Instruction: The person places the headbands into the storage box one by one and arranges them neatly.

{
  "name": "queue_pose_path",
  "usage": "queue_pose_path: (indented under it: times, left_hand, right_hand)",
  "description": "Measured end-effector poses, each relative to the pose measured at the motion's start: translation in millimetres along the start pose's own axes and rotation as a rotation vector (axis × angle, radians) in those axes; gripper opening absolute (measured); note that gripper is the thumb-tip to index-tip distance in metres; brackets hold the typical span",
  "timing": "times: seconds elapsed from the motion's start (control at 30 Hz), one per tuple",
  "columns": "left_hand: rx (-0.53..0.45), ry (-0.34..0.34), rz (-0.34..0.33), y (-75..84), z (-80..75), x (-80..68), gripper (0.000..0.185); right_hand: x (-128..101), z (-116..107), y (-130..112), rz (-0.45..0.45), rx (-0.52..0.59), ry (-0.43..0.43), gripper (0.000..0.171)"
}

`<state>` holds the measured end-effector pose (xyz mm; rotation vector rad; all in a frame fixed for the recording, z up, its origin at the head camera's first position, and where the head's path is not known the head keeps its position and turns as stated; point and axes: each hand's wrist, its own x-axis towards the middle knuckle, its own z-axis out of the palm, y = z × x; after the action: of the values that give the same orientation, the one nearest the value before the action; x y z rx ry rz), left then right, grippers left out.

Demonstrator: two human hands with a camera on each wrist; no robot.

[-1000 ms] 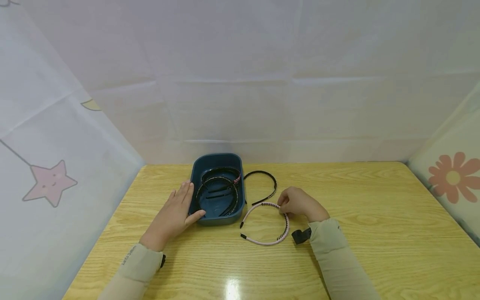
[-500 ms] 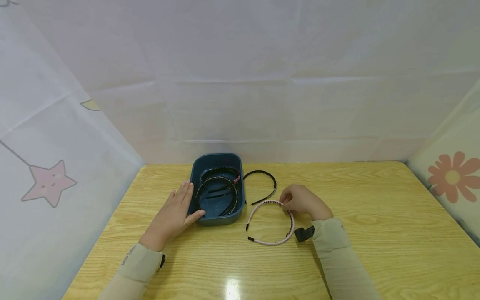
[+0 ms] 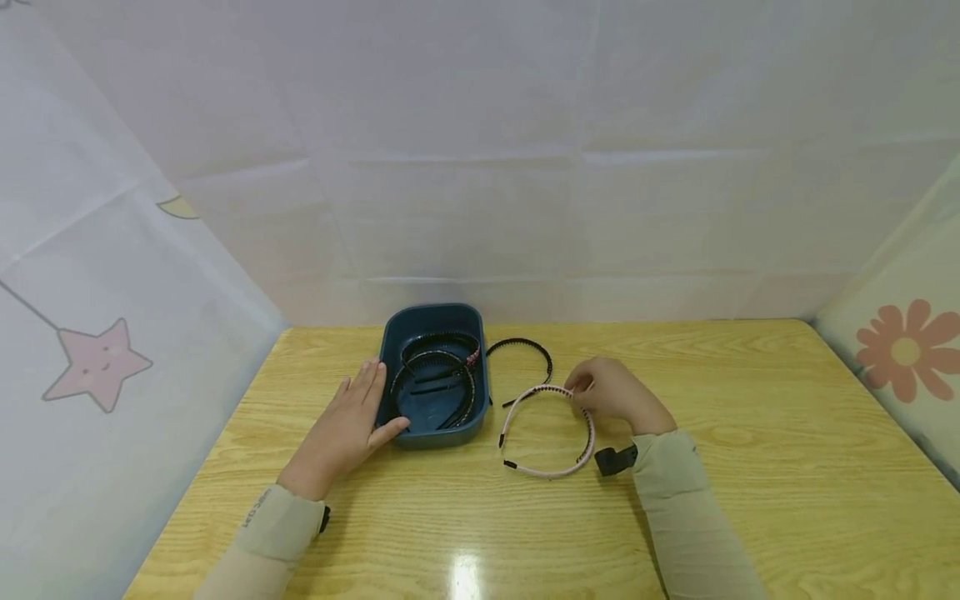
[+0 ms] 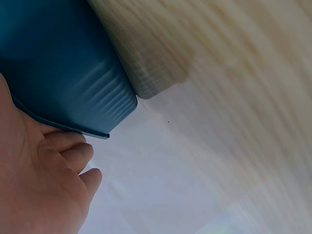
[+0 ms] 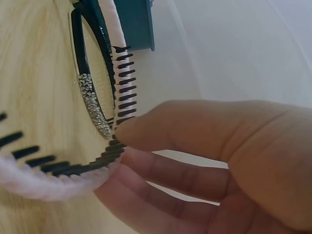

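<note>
The right hand [image 3: 617,393] pinches the pink toothed plastic headband [image 3: 547,431] at its crown, ends pointing toward the tabletop's near edge; the left hand [image 3: 347,433] lies flat-fingered against the dark teal plastic bin [image 3: 434,320].

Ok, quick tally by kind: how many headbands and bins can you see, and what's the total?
Headbands: 4. One pink headband pinched by the right hand, one black headband on the table, two dark headbands in the bin.
Bins: 1, the blue bin, steadied by the left hand.
Total: 5.

A wooden table [image 3: 750,467] carries a blue bin [image 3: 480,417], a black headband [image 3: 546,362] and a pink headband [image 3: 543,472].
</note>
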<state>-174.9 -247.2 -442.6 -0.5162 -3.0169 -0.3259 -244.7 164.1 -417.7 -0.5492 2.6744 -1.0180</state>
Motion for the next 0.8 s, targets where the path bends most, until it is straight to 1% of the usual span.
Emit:
queue_pose_path:
  times: [0.3, 0.57, 0.8]
  left_hand:
    - [-0.004, -0.005, -0.003, -0.3, 0.2, -0.4, 0.096]
    - [-0.002, 0.003, 0.002, -0.3, 0.7, -0.7, 0.096]
    - [-0.006, -0.004, -0.002, -0.9, 0.6, -0.7, 0.096]
  right_hand:
    - [0.5, -5.6, 2.0, -0.03, -0.004, 0.074, 0.018]
    - [-4.0, -8.0, -1.4, -0.05, 0.014, 0.161, 0.018]
    - [-3.7, -7.2, -8.4, -0.068, 0.037, 0.254, 0.017]
